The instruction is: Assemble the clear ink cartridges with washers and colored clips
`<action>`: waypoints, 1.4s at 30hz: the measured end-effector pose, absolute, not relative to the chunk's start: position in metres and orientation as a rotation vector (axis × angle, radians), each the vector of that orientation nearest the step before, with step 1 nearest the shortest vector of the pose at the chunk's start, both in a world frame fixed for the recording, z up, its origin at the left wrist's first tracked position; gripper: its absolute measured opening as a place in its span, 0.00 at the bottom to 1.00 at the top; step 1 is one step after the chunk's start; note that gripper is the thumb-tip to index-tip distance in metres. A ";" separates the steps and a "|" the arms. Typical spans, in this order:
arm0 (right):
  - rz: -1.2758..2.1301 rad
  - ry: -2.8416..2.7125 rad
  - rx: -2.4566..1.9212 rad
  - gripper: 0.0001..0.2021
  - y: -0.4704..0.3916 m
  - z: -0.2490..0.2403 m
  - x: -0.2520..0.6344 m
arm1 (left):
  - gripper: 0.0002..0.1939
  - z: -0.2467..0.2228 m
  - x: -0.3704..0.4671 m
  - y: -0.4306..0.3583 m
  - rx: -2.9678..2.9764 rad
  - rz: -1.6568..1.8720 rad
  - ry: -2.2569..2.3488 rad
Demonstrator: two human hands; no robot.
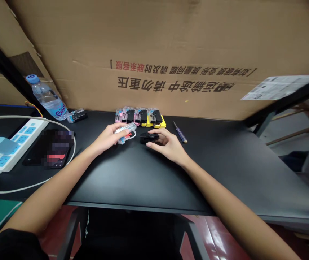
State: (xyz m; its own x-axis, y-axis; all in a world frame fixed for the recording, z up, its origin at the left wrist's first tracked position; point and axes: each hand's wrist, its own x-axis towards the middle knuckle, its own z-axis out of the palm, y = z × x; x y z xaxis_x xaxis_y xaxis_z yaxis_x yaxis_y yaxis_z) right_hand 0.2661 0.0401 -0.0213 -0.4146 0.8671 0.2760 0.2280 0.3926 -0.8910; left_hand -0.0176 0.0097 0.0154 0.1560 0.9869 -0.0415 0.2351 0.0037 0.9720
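My left hand (108, 136) grips a small clear plastic cartridge (126, 131) with a red part and a thin white tube, just above the black table (143, 177). My right hand (166, 143) rests on the table with its fingers closed around a small black part (148, 137). The two hands are close together near the table's middle. Just behind them stands a row of small cartridges (140, 117) in pink, blue and yellow with black tops. A screwdriver (180, 132) with a blue handle lies to the right of my right hand.
A large cardboard sheet (170, 54) stands behind the table. At the left are a water bottle (47, 97), one more clear cartridge (76, 115), a white power strip (16, 142) with a white cable, and a phone (53, 148). A black frame bar (286, 99) crosses at the right.
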 end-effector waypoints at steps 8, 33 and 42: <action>1.056 -1.890 -0.887 0.23 0.039 -0.027 0.262 | 0.23 0.022 -0.014 0.006 1.292 0.916 1.143; 1.173 -1.833 -0.898 0.21 0.025 -0.009 0.254 | 0.23 0.018 -0.013 0.005 1.654 0.835 1.147; 1.439 -1.718 -0.932 0.25 0.014 -0.008 0.241 | 0.25 0.002 0.001 -0.001 1.503 0.896 1.125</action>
